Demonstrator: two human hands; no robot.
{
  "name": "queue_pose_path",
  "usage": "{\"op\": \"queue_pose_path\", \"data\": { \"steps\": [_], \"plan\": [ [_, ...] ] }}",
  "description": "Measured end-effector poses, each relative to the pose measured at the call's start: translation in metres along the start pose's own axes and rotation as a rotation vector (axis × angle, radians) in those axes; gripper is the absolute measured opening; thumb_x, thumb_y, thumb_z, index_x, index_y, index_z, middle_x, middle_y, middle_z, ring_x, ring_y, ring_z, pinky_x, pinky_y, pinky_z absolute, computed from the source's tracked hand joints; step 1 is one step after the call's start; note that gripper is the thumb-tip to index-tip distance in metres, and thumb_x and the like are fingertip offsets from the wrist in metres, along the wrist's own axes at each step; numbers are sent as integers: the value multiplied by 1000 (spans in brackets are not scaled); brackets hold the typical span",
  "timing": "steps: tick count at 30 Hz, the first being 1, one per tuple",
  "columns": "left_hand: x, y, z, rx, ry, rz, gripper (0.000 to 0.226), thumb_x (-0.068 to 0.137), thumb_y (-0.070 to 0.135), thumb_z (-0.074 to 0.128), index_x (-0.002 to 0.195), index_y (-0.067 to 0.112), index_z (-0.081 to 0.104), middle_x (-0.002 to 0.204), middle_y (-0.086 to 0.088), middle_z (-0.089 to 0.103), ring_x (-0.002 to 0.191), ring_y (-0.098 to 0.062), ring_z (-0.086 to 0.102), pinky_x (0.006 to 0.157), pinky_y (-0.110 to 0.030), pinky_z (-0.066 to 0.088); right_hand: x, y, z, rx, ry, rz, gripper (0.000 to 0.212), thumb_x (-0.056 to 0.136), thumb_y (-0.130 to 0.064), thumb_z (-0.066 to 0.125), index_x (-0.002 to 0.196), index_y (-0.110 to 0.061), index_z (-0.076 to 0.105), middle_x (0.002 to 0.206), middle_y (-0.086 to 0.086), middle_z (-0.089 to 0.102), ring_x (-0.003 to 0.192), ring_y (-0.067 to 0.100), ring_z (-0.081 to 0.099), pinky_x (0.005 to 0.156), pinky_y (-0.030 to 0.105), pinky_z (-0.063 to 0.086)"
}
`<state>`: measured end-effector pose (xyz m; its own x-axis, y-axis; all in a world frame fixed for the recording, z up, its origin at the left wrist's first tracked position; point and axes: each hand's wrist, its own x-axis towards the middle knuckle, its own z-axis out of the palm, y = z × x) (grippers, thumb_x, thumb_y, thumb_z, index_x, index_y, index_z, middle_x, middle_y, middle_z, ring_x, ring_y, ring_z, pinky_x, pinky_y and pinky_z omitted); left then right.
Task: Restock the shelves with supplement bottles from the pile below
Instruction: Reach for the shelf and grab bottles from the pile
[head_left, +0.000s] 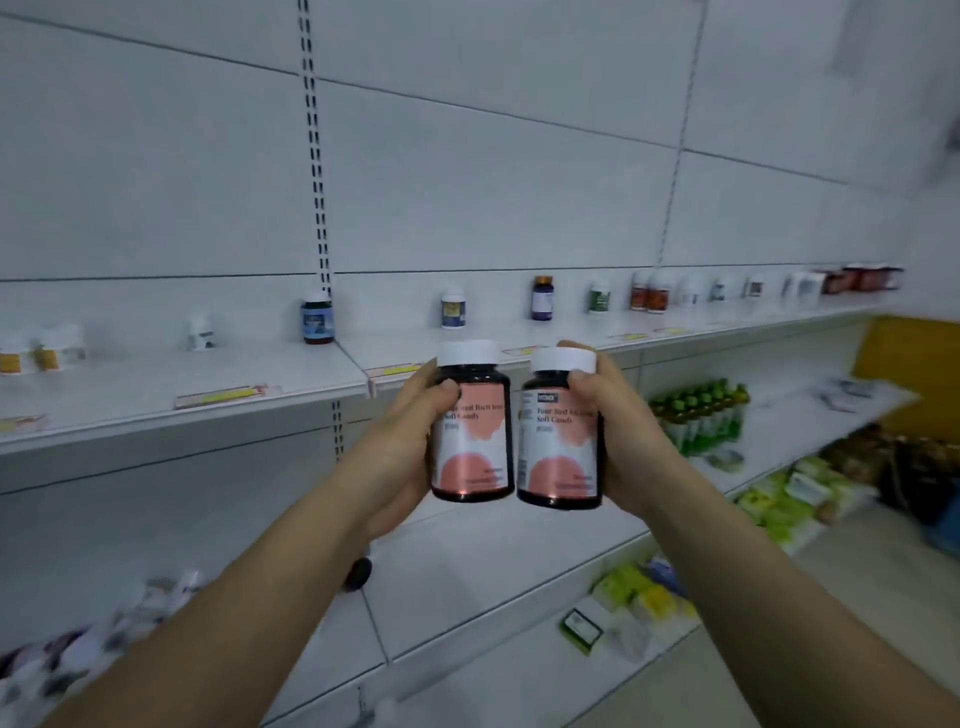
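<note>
Left hand (402, 436) and right hand (618, 441) are each gripping, fingers curled, an upright dark bottle, left bottle (471, 423) and right bottle (561, 431), touching, labels reading "Soft Candy", shelf (156, 400) at 9 o'clock.

Two dark bottles with pink labels: the left bottle (470, 421) at 9 o'clock and right bottle (561, 428) at 3 both read "Soft Candy"; other print is blurred.

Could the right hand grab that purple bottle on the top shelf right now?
Probably not yet: the right hand already grips a pink-labelled bottle. The purple bottle stands unobstructed on the shelf, farther back.
</note>
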<state>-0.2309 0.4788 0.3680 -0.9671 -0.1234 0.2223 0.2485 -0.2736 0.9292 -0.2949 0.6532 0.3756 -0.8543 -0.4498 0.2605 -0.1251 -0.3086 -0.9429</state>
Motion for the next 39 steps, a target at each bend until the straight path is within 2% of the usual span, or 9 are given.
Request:
{"op": "queue_pose_path", "data": {
  "steps": [3,8,14,20,24,28,31,33,39],
  "plan": [
    [41,-33,55,-67,-74,-89,28,99,22,37,120,24,55,106,-4,68,88,-17,67,81,-35,55,-4,-14,-63,-94,97,-17,34,78,-16,67,108,-25,53,90,7,66,73,22,67,64,40,57],
    [105,-94,129,-121,-256,-283,44,95,29,40,133,8,48,120,-20,62,106,-34,59,98,-52,45,-11,-19,-160,-158,366,-38,30,84,-7,66,110,-18,55,97,16,64,75,26,66,62,37,56],
    [184,-159,197,-155,-453,-326,68,66,14,57,132,10,44,111,-15,63,88,-25,66,67,-38,57,1,-12,-254,-125,584,-5,29,94,-11,52,115,-30,55,95,9,66,77,22,67,63,34,58],
    [275,-200,243,-196,-650,-411,62,70,20,56,131,11,47,116,-18,63,94,-27,66,70,-37,58,51,-17,-326,-137,712,-47,43,89,-10,58,129,-23,50,108,15,65,78,22,70,62,34,56],
    [329,-221,281,-219,-709,-410,48,79,18,52,127,14,50,107,-13,66,88,-23,67,67,-34,57,77,-29,-372,-147,807,-82,30,92,-13,56,121,-22,55,101,9,67,78,20,69,64,33,55],
    [377,-257,328,-200,-741,-479,36,97,24,36,129,15,51,123,-21,60,103,-31,60,78,-41,53,91,-31,-427,-9,888,-12,21,97,-24,45,113,-19,57,92,8,69,85,25,66,79,42,54],
    [404,-289,375,-188,-826,-523,50,86,35,56,132,17,47,124,-20,59,111,-36,60,85,-51,51,98,-32,-474,-89,871,-7,25,90,-26,59,115,-22,53,99,9,67,89,26,67,78,45,56],
    [421,-309,409,-159,-835,-480,60,76,26,66,132,19,45,123,-18,61,108,-37,61,84,-51,52,101,-35,-512,-197,907,-25,32,86,-17,67,111,-28,52,103,9,66,88,25,69,74,44,58],
    [485,-371,537,-212,-840,-518,40,95,23,40,131,10,49,118,-17,64,106,-32,61,86,-43,51,102,-60,-664,-141,997,-60,31,94,-17,53,123,-26,51,112,11,65,97,29,67,79,46,57]
  ]
}}
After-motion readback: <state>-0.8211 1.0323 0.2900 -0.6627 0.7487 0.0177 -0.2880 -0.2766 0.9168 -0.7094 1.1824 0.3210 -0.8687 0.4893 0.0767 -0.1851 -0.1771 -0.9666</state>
